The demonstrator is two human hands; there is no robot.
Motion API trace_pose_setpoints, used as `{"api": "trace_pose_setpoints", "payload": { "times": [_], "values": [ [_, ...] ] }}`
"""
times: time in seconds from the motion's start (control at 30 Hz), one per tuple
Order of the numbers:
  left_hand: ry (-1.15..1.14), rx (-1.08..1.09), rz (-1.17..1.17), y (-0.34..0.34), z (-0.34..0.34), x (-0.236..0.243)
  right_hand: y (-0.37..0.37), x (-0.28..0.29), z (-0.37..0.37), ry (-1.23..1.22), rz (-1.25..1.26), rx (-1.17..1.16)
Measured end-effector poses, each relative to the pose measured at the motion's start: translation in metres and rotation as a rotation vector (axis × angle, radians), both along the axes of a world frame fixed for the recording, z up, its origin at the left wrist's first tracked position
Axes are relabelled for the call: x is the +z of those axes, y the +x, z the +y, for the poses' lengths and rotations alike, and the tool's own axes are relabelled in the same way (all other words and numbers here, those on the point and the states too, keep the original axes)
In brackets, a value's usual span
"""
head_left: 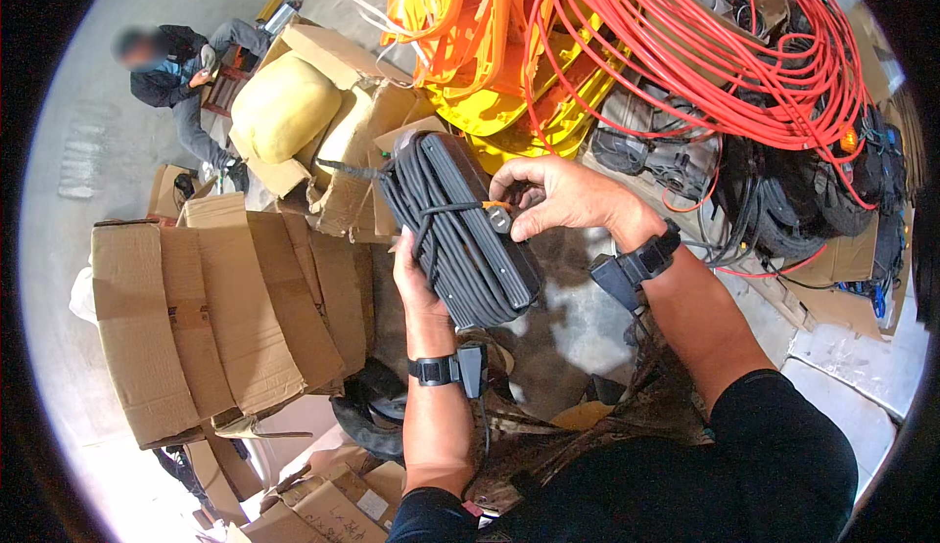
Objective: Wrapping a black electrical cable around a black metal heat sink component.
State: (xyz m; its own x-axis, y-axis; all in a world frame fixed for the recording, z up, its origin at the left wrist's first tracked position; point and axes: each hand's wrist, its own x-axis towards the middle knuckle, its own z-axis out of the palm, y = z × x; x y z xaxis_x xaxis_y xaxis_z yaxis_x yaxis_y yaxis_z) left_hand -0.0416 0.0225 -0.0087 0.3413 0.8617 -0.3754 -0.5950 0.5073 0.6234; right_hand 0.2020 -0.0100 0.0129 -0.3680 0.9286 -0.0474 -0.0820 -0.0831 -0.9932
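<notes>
My left hand grips, from the left, a long black device that looks like a power strip, with thick black cable wound lengthwise round it and crossed by a loop. My right hand is curled at its right side, thumb and fingers closed at a grey plug with an orange part beside it. The fingers of my left hand are partly hidden under the bundle. Both my wrists wear black straps with small units.
A cardboard stack stands left; an open box with a yellowish lump lies behind it. Orange and yellow plastic pieces, coiled red cable and dark gear fill the back and right. Another person sits at upper left.
</notes>
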Motion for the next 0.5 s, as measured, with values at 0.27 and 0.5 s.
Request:
{"api": "trace_pose_setpoints", "payload": {
  "times": [0.27,0.5],
  "values": [
    [-0.013,0.026,0.033,0.003,0.0,-0.001,-0.004,0.002,-0.001,0.077,-0.017,-0.059],
    [0.045,0.066,-0.031,0.007,0.002,0.003,-0.016,-0.005,0.003,0.128,0.095,-0.235]
  ]
}}
